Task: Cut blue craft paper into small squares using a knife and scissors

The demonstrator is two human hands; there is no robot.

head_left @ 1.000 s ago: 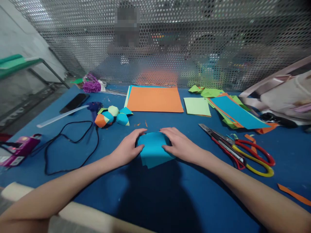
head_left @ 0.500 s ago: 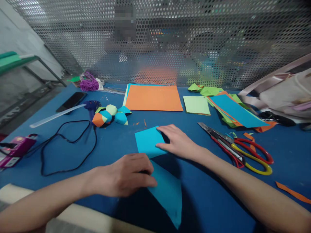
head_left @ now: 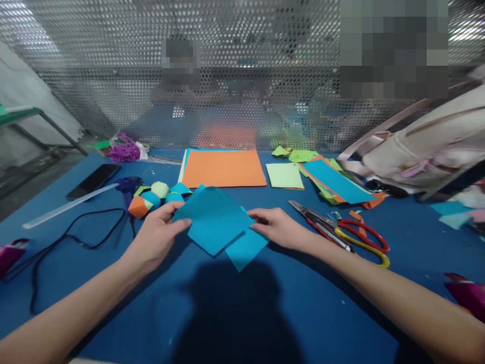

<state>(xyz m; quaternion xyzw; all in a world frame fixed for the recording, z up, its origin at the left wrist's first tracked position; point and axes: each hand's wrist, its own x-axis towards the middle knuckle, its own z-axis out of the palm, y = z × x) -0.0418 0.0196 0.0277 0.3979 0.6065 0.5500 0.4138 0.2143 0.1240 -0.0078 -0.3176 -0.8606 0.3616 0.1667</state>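
Observation:
My left hand point(head_left: 157, 232) pinches the left corner of a blue paper sheet point(head_left: 214, 217), thumb on the near face. That sheet is tilted, and a crease or fold shows along its lower edge. Partly behind and under it, a second blue paper square point(head_left: 248, 247) points a corner toward me. My right hand point(head_left: 278, 227) has closed its fingers on the upper right edge of this second square. Just beyond my left hand sits a folded paper ornament point(head_left: 149, 199) in orange, blue and pale green, partly covered by the hand and sheet.
Orange sheets point(head_left: 223, 167) and a pale green paper stack point(head_left: 285, 176) lie farther back. Scissors point(head_left: 359, 235) and a box cutter point(head_left: 322, 225) are at right, near blue strips point(head_left: 337, 179). A glue gun point(head_left: 129, 184), its cord, and a phone point(head_left: 94, 181) lie left.
My left hand has lifted the nearer blue sheet forward and up, so it now overlaps the other square. My right hand still holds its square. The view has shifted slightly.

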